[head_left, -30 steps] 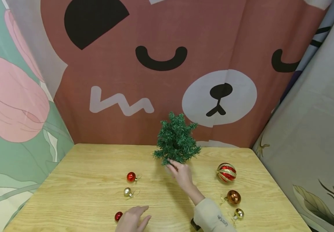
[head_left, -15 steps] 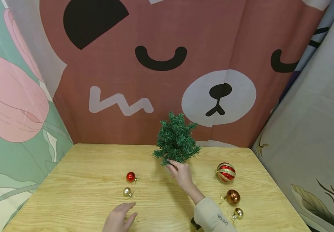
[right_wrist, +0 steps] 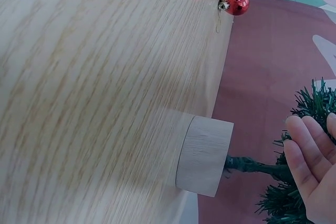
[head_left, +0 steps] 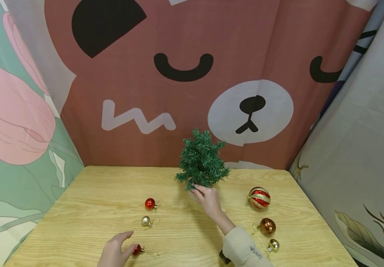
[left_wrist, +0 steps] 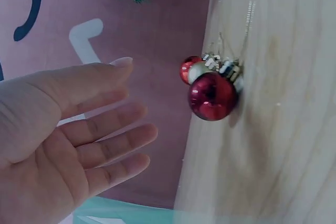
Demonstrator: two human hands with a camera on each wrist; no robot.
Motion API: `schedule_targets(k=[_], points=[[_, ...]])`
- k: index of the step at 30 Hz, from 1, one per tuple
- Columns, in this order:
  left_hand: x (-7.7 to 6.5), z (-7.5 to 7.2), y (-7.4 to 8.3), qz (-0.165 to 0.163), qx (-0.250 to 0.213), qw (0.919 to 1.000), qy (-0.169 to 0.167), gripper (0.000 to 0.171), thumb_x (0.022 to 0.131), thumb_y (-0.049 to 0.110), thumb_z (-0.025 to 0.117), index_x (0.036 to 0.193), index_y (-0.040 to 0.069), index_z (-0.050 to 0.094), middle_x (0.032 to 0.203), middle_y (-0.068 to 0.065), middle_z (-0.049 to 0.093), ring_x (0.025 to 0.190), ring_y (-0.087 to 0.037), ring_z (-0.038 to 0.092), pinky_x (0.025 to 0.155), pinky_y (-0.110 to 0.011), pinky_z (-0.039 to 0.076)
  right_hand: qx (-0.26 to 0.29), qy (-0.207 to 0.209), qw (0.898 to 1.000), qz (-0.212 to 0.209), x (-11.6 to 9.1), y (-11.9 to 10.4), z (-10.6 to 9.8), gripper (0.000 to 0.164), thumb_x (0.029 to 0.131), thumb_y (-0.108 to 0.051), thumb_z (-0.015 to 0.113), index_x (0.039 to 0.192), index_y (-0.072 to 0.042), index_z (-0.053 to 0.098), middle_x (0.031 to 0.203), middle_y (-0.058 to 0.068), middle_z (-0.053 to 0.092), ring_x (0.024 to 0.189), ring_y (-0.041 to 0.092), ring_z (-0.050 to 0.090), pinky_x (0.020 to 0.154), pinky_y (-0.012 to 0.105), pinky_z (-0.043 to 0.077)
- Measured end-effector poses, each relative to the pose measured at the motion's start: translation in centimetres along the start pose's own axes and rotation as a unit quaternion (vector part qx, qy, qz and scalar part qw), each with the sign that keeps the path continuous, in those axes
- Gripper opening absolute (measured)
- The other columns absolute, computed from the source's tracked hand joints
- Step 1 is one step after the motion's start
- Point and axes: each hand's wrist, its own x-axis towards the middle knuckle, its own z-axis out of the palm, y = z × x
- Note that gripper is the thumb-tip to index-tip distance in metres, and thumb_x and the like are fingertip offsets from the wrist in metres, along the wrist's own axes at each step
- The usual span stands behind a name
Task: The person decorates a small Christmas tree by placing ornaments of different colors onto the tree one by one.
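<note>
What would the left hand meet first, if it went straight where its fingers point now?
The left hand would probably meet the dark red ball first, though the hand's height above the table is hard to judge.

Artificial Christmas tree (head_left: pixel 201 159) bristly, plastic-looking; dark-red bauble (left_wrist: pixel 212 97) at its 7 o'clock (head view) glossy; tabletop (head_left: pixel 105 193) smooth woodgrain.

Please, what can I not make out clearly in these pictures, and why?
Head view: lettering on the right sleeve is too small to read.
Head view: what the dark thing is; that sleeve partly hides it.
Left wrist view: part of the pale bauble, behind the dark red bauble.
Right wrist view: the rest of the right hand, cut off by the edge.
</note>
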Motion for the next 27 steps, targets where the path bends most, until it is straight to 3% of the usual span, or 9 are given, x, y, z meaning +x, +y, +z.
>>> schedule_targets(k=[15, 20, 27], points=[[0.5, 1.7, -1.9, -0.089, -0.059, 0.9889, -0.103, 0.051, 0.067, 0.010, 0.077, 0.104, -0.016, 0.055, 0.092, -0.024, 0.060, 0.081, -0.034, 0.059, 0.067, -0.038, 0.050, -0.002, 0.001, 1.000, -0.012, -0.1, 0.2, -0.1, 0.016, 0.078, 0.002, 0.065, 0.093, 0.006, 0.068, 0.080, 0.018, 0.066, 0.037, 0.015, 0.053, 0.037, 0.010, 0.036], [0.4, 2.0, -2.0, -0.096, -0.052, 0.9889, -0.101, 0.049, 0.066, 0.008, 0.077, 0.102, -0.016, 0.055, 0.087, -0.018, 0.061, 0.077, -0.029, 0.059, 0.066, -0.039, 0.049, -0.006, -0.001, 1.000, -0.015, -0.1, 0.1, -0.1, 0.017, 0.078, 0.002, 0.065, 0.094, 0.006, 0.068, 0.075, 0.017, 0.066, 0.036, 0.013, 0.052, 0.036, 0.011, 0.035], [0.3, 2.3, -2.0, -0.072, -0.058, 0.9931, -0.073, 0.042, 0.064, 0.002, 0.076, 0.098, -0.015, 0.058, 0.083, -0.015, 0.062, 0.072, -0.024, 0.060, 0.064, -0.036, 0.049, -0.005, 0.001, 1.000, -0.006, 0.1, 0.0, -0.1, 0.017, 0.076, 0.002, 0.066, 0.093, 0.006, 0.068, 0.077, 0.017, 0.066, 0.036, 0.015, 0.052, 0.037, 0.008, 0.033]])
